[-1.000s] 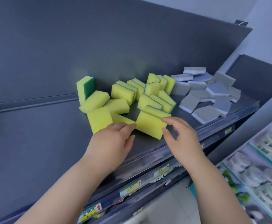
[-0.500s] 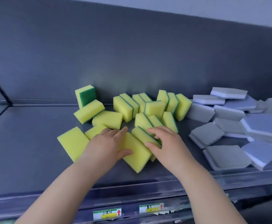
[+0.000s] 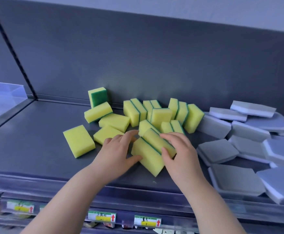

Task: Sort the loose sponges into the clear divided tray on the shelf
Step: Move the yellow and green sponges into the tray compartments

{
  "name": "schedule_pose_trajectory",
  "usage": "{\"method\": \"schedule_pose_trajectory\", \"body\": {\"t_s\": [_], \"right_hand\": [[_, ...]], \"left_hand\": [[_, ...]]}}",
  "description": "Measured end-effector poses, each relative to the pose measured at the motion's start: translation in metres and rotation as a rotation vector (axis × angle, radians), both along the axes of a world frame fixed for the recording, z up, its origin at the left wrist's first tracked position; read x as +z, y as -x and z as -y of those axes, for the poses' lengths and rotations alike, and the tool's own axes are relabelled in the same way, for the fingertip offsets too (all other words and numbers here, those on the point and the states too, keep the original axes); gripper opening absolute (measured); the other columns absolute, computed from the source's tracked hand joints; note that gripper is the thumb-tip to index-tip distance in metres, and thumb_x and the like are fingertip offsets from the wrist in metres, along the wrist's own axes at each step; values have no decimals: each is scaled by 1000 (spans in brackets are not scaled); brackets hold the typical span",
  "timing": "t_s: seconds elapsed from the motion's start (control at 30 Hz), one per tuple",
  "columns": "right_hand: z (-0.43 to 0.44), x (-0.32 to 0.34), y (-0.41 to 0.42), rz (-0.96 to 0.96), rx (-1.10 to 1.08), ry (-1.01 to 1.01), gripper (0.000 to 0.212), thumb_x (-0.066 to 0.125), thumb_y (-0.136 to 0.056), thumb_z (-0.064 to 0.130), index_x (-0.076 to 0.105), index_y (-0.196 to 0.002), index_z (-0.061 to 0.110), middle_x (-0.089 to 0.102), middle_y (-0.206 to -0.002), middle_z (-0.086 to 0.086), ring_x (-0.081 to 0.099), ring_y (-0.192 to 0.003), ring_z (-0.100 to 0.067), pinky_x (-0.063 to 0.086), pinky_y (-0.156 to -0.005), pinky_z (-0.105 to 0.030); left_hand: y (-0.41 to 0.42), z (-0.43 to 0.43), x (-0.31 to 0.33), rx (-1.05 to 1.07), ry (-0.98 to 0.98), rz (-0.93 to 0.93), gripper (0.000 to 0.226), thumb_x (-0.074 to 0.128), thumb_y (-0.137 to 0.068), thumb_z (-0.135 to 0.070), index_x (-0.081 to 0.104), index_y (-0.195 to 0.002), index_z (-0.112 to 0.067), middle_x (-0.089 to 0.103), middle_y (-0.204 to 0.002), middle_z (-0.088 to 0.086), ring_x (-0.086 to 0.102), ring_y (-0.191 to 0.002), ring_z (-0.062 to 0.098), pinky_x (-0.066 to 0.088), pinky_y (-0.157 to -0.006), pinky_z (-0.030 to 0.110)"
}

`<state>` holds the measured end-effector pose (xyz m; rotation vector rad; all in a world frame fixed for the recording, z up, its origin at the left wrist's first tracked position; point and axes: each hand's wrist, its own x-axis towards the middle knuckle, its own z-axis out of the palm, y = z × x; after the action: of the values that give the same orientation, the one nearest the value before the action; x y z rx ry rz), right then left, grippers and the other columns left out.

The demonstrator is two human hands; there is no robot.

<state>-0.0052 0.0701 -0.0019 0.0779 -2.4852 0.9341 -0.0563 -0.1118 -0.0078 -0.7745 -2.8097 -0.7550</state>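
Observation:
Several loose yellow sponges with green scrub backs lie scattered on the dark shelf. Two of them lean together at the front, between my hands. My left hand presses its thumb and straight fingers against their left side. My right hand grips them from the right, thumb on top and fingers curled over the far end. One yellow sponge lies flat and apart at the left. Only a corner of the clear tray shows at the far left, beyond the shelf partition.
Several grey and white sponges are piled on the right half of the shelf, some near its front edge. A clear lip runs along the shelf front, with price labels below it. The dark back wall stands just behind the yellow sponges.
My view has swung to face the shelf squarely. Both hands have closed in on the two front sponges, and my right hand has wrapped over them.

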Motion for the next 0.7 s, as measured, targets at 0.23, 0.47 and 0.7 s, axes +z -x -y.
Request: {"method": "schedule_pose_trajectory", "body": {"t_s": [0.23,0.47,0.7], "right_hand": [[-9,-15,-14,-227,-51,137,35,55,-79,16,61,-113,19,50,-108,3,51,-101,-5,47,-86,-24],[-22,-8,-28,-10,82,189,64,55,-77,21,32,-129,50,47,-124,19,49,-112,-3,44,-96,-25],[-38,-9,-30,-52,-14,87,37,60,-86,29,52,-122,29,55,-99,14,54,-86,-4,46,-78,-18]], "left_hand": [[-6,-6,5,-61,-193,78,43,70,-79,-38,44,-114,-36,51,-110,-21,47,-105,-1,36,-92,18],[-22,-22,28,-181,-245,53,46,70,-81,-20,39,-104,-44,44,-105,-31,40,-99,-19,30,-78,-1],[-27,-28,38,-201,-141,-37,40,70,-81,-20,54,-118,-29,42,-109,-30,38,-97,-14,26,-84,-3]]}}
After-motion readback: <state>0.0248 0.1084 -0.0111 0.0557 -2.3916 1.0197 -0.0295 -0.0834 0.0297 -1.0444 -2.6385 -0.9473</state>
